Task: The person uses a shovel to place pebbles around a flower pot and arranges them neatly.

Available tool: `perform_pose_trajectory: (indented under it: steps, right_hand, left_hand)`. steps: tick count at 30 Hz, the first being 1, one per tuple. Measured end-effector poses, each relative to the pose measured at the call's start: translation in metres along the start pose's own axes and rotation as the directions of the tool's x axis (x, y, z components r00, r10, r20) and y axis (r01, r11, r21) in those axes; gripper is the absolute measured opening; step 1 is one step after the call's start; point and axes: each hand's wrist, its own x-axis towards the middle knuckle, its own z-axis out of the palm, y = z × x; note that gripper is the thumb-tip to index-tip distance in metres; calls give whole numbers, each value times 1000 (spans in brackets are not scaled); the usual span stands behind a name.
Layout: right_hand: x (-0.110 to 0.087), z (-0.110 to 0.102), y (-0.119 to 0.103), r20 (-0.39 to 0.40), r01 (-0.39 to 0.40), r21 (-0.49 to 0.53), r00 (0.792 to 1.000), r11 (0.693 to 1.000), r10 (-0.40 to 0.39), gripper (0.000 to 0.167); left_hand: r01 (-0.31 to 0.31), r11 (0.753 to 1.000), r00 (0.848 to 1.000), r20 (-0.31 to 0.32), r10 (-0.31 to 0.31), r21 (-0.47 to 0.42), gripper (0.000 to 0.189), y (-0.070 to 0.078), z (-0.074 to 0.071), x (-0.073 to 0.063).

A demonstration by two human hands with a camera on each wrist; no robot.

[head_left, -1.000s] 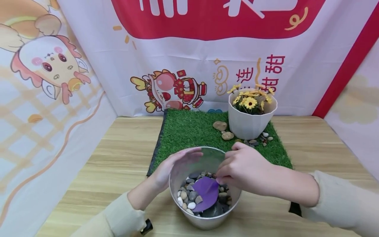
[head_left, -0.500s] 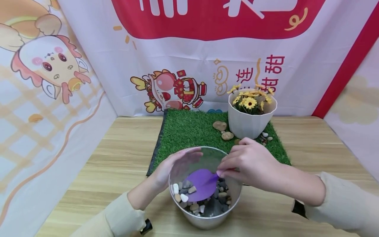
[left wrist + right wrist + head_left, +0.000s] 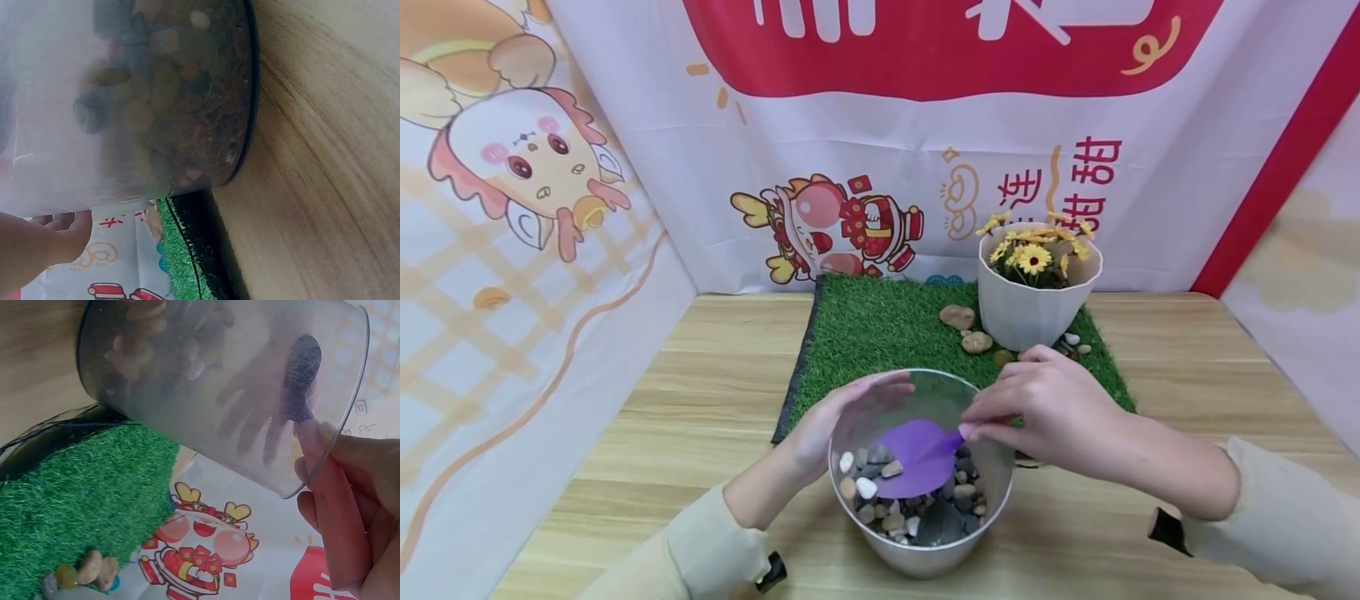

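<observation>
My right hand (image 3: 1045, 408) grips the pink handle (image 3: 337, 512) of a small purple plastic shovel (image 3: 917, 467). The shovel's blade is tilted inside a clear bucket (image 3: 925, 557), above the pebbles at its bottom. Several pebbles (image 3: 880, 462), grey, beige and white, sit at the blade's left end. Below it lie mixed stones and one larger dark stone (image 3: 942, 523). My left hand (image 3: 820, 425) rests along the bucket's left side with straight fingers reaching round the far wall. Through the cloudy wall in the right wrist view, its spread fingers (image 3: 250, 419) show.
Behind the bucket lies an artificial grass mat (image 3: 887, 333). On it stands a white flowerpot (image 3: 1036, 317) with yellow flowers (image 3: 1033, 260), beside loose stones (image 3: 976, 342). The wooden table (image 3: 700, 375) is bordered by printed cloth walls (image 3: 850, 167).
The shovel has risen from among the stones with pebbles on its blade, and the right hand has shifted slightly right and up. The left hand has stayed in place.
</observation>
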Motion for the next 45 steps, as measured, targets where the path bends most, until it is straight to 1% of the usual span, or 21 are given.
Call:
perform_pose_trajectory:
  steps: [7, 11, 14, 19, 27, 30, 35, 38, 42, 43, 45]
  right_hand:
    - [-4, -3, 3, -40, -29, 14, 999, 999, 30, 16]
    - [-5, -6, 5, -88, -37, 9, 995, 999, 37, 37]
    - [-6, -8, 6, -111, -47, -1, 993, 999, 47, 46]
    - [-9, -13, 9, -117, -77, -7, 990, 997, 76, 50]
    - [-13, -24, 17, -111, -131, -31, 986, 991, 126, 57]
    - [-12, -28, 21, -119, -156, -50, 982, 986, 149, 59]
    - [-12, -36, 30, -137, -186, -88, 975, 979, 173, 63]
    - [-13, -40, 36, -150, -192, -112, 973, 975, 174, 64]
    - [-16, -42, 46, -155, -215, -124, 968, 969, 195, 64]
    - [-18, -42, 48, -154, -221, -125, 967, 967, 201, 61]
    - [-21, -41, 53, -151, -242, -123, 963, 963, 222, 44]
  left_hand:
    - [-8, 1000, 1000, 5, 8, 7, 58, -1, 0, 1]
    - [0, 1000, 1000, -2, 0, 18, 58, -1, 0, 1]
    - [-1, 1000, 1000, -4, 1, 27, 59, -1, 0, 1]
    - [-4, 999, 1000, -2, 4, 38, 59, -1, 0, 1]
    - [10, 1000, 1000, 0, -10, 6, 57, 0, 1, 1]
    - [20, 1000, 1000, -15, -20, 7, 57, 0, 1, 0]
    - [48, 999, 997, -67, -47, 8, 57, 1, 1, 0]
    - [21, 1000, 998, -61, -20, 14, 56, 1, 1, 0]
    - [-29, 999, 999, -14, 29, 23, 56, 0, 0, 0]
    - [-35, 999, 999, -6, 35, 24, 56, -1, 0, 0]
    - [-36, 999, 999, -4, 36, 25, 56, -1, 0, 0]
